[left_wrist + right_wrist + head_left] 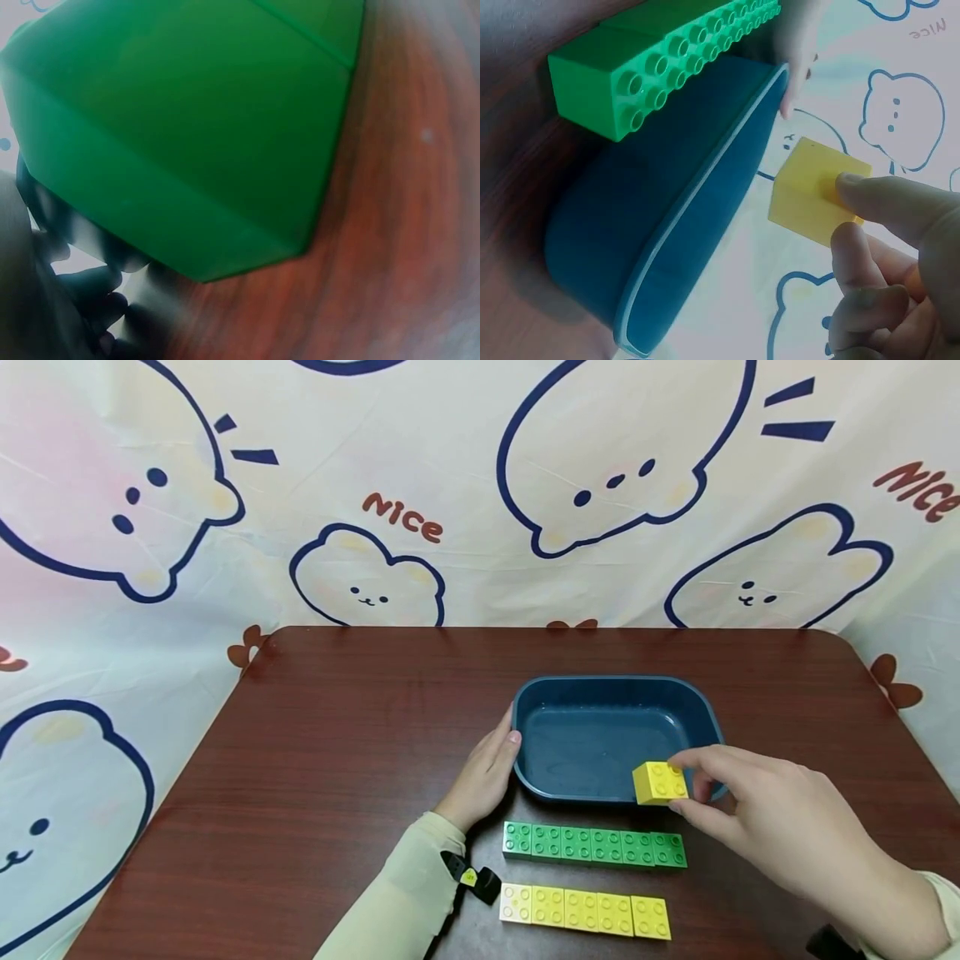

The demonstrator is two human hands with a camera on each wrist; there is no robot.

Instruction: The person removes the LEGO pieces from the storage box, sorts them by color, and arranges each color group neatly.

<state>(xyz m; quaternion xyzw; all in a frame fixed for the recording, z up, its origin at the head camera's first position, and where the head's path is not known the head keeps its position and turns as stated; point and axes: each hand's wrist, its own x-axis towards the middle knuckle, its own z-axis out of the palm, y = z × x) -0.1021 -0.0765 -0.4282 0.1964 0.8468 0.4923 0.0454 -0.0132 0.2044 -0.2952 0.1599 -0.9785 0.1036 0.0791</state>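
A yellow toy brick (654, 783) is pinched between the thumb and fingers of my right hand (787, 818), above the front right rim of the blue tray (592, 797). In the right wrist view the same yellow brick (814, 187) is held beside the tray opening. My left hand (486, 772) rests along the tray's left wall, its fingers fairly straight and partly hidden. No bricks lie inside the tray. In front of it stretches a row of green bricks (592, 845), and closer to me a row of yellow bricks (585, 910).
Everything stands on a dark brown table (337, 735). Behind it hangs a pale cloth (465, 568) printed with cartoon bears. A black wrist strap (472, 878) sits at the left sleeve, near the left ends of both rows. Green bricks (180, 135) fill much of the left wrist view.
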